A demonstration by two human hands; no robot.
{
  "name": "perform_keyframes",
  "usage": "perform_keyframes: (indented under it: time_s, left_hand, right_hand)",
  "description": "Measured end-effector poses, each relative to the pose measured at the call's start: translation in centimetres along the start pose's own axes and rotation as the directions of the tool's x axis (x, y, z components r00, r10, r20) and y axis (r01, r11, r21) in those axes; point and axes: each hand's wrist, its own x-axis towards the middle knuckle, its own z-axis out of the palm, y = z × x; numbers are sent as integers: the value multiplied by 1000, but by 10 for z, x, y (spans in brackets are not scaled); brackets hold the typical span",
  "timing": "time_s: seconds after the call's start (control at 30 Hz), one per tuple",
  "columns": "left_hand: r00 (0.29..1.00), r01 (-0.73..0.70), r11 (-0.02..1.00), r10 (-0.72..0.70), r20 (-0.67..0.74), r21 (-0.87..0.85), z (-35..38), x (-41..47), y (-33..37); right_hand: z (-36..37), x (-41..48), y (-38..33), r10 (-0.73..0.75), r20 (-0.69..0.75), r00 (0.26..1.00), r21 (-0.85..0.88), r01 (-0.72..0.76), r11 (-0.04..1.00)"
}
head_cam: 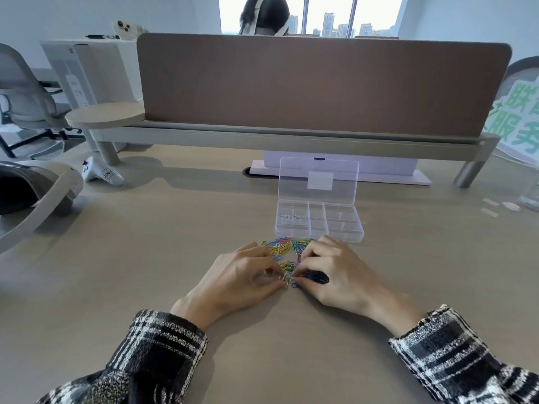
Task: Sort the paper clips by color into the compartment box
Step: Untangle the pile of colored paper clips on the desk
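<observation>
At pile's near edge, left hand (pixel 233 275) pinches a silver clip (pixel 285 283); right hand (pixel 335 272) grips dark blue clips (pixel 316 277). Paper clips (pixel 284 246) lie just before compartment box (pixel 350 238). Light, stiff, slippery wire, probably tangle-prone: pinch single loop ends.

Long sleeves on both arms, woven in black-and-white plaid. Left sleeve (pixel 151 354): broad black blocks crossed by white stripes, speckled grey-and-white patches toward the elbow, cuff edge slightly fuzzy. Right sleeve (pixel 466 357): same check, wider white bands and thin black lines, cuff trimmed by a flecked black-and-white border. Fabric thick and nubbly, tweed-like. Left hand (pixel 233 275) and right hand (pixel 338 272) bare from the wrists out.
</observation>
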Motion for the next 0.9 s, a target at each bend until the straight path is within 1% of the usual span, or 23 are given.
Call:
perform_keyframes:
  time_s: [0.2,0.4,0.63,0.7,0.8,0.9]
  left_hand:
    - [1000,18,999,-17,-26,43,1,2,-2]
    - [998,64,997,-63,-26,39,5,2,-6]
    - [997,65,991,-69,26,115,3,5,-4]
    - [995,85,987,-91,38,135,2,6,-2]
    - [986,148,983,-156,64,111,2,8,4]
    - [964,236,966,-246,99,103,0,10,11]
  right_hand:
    - [-4,9,2,21,72,997,-6,-20,1000]
    - [-5,11,1,32,134,990,-21,-30,999]
    - [-13,21,-3,-30,243,970,-133,64,989]
    - [-13,24,-5,-39,266,963,-138,78,987]
    - [-15,24,-5,12,306,952,-126,28,992]
    - [-16,21,-4,24,318,948,-77,1,997]
